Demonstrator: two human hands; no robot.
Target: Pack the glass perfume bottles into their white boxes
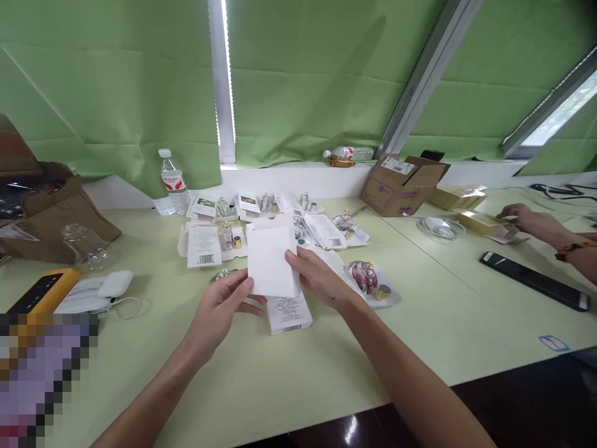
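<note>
I can see the person's left hand and right hand, each grip clamped on a white box over the table. Clockwise around it: cardboard carton at two, pink glass bottle at three, upright water bottle at ten.

place: office-like workroom | long table | green window blinds | cardboard box

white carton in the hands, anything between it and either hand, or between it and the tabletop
Nothing visible separates the left hand or the right hand from the white carton; both touch it. Below, a printed box on the tabletop is in the way at its lower edge; contact is unclear.
</note>
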